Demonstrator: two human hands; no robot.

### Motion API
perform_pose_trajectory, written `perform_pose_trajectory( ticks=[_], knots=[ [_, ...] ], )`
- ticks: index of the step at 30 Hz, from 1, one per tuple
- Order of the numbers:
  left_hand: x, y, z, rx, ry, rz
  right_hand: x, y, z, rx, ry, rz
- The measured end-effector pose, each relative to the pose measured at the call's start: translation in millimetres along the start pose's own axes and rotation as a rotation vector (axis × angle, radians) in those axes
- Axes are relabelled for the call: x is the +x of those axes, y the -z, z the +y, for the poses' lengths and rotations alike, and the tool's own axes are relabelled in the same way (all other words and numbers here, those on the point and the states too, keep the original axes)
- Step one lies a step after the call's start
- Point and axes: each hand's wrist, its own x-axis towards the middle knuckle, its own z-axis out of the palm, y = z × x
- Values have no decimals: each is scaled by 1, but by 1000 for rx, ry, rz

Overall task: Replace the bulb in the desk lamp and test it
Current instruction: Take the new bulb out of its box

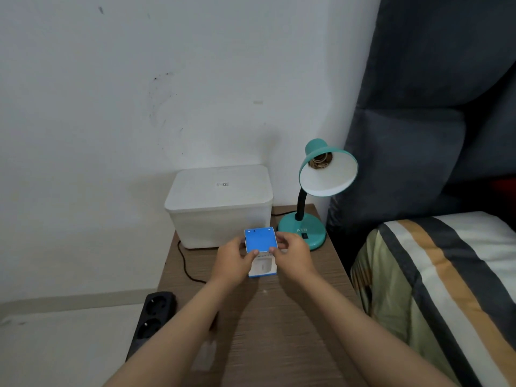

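A teal desk lamp [307, 227] stands at the back right of the wooden bedside table [279, 317]. Its shade [329, 171] tilts toward me and the socket inside holds no bulb. A blue and white bulb box [261, 248] stands upright on the table in front of me. My left hand [234, 263] grips its left side and my right hand [293, 255] grips its right side, fingertips at the blue top flap. The bulb itself is hidden.
A white lidded plastic bin [220, 205] sits at the back of the table, just behind the box. A black cord [185, 266] hangs off the left edge. A black power strip [152, 317] lies on the floor at left. A bed [435, 289] is at right.
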Motion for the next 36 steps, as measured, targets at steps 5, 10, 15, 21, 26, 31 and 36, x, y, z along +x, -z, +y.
perform_pose_trajectory(
  ticks=[5,10,15,21,26,31,36],
  knots=[
    [-2,-3,-2,-26,2,32,1,-2,0,-10,-21,-5],
    [-3,-5,-5,-48,-12,61,-1,-3,2,25,-7,19],
    [-2,-3,-9,-48,-14,57,-1,-3,5,147,-34,6],
    [-2,-2,-11,-76,-19,36,3,-3,7,201,-59,-21],
    [-4,-2,-11,-112,-27,26,0,-2,8,225,-53,-30],
    [-8,2,-10,-124,-5,0,-6,-3,6,286,-81,-37],
    [-11,6,-9,-132,21,-29,-10,-7,4,364,-116,-38]
  ],
)
